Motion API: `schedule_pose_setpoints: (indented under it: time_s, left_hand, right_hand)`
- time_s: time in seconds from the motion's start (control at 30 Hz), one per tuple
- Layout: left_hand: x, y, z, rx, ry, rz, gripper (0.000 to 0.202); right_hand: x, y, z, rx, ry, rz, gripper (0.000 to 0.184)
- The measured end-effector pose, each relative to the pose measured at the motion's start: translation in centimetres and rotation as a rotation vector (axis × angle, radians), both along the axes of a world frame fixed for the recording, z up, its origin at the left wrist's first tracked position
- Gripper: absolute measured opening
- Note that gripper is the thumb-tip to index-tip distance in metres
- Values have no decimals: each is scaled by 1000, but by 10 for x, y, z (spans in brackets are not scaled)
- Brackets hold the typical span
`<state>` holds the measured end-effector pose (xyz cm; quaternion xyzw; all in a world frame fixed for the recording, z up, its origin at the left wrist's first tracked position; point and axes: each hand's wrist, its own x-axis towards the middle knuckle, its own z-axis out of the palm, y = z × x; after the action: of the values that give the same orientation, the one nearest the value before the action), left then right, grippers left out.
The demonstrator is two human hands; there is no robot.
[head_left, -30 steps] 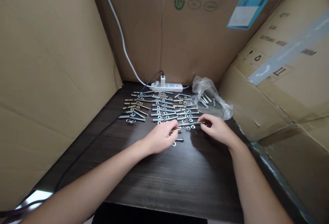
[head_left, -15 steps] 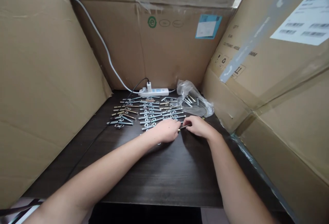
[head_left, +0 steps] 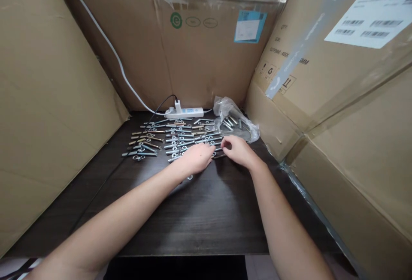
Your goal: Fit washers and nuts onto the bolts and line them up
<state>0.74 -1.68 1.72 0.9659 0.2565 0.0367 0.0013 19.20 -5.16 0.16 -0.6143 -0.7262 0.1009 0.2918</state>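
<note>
My left hand (head_left: 198, 156) rests low over the front right of the rows of metal bolts, its fingers curled down and their tips hidden. Just right of it, my right hand (head_left: 237, 149) has thumb and fingers bent together in a pinch beside the end of a silver bolt (head_left: 218, 149). What either hand grips, if anything, does not show. A thin dark bolt (head_left: 220, 156) lies between the hands, partly behind the left fingers. Close to the left wrist lies a loose washer (head_left: 189, 177).
More bolts, nuts and washers (head_left: 180, 138) lie in rows, with another group (head_left: 144, 143) to the left. Behind my right hand sits a clear plastic bag (head_left: 229, 107) by short metal sleeves. A white power strip (head_left: 185, 113) stands at the back. Cardboard walls (head_left: 206, 65) surround the dark table (head_left: 193, 220).
The view has swung slightly right. My right fingers have come off the dark rod they held and moved up to the silver bolt's end. The left hand stays near the same bolts.
</note>
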Motion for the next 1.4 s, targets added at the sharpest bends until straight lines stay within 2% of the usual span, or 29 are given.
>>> schedule_pose_setpoints:
  time_s: [0.13, 0.27, 0.37, 0.5, 0.67, 0.77, 0.87, 0.97, 1.1, 1.23, 1.4]
  left_hand:
    - [13, -26, -4, 29, -27, -105, 15]
    - [27, -47, -16, -24, 8, -173, 15]
    - [29, -47, -21, -76, 14, -149, 18]
    - [25, -38, -18, -137, -23, -90, 23]
    - [9, -26, -1, -71, -143, -11, 19]
    - [-13, -15, 11, -12, -241, 35, 18]
    - [-37, -9, 15, -46, -296, 79, 20]
    - [-53, -12, 12, -115, -271, 13, 21]
    - [-58, -22, 3, -166, -287, -42, 19]
    - [-62, -23, -4, -253, -441, -38, 21]
    - [-69, -16, -8, -311, -670, 39, 23]
  right_hand:
    - [5, 7, -8, 224, 72, -196, 13]
    - [7, 14, -22, 240, 142, -273, 15]
    - [7, 17, -28, 257, 148, -298, 17]
    - [7, 18, -30, 317, 153, -363, 17]
    - [6, 16, -26, 353, 135, -384, 17]
    - [4, 15, -24, 353, 140, -379, 17]
    - [2, 14, -22, 339, 163, -369, 18]
    - [3, 13, -22, 319, 174, -365, 18]
    - [10, 16, -27, 327, 172, -425, 19]
    - [20, 22, -35, 336, 159, -488, 21]
    - [27, 27, -47, 321, 165, -515, 29]
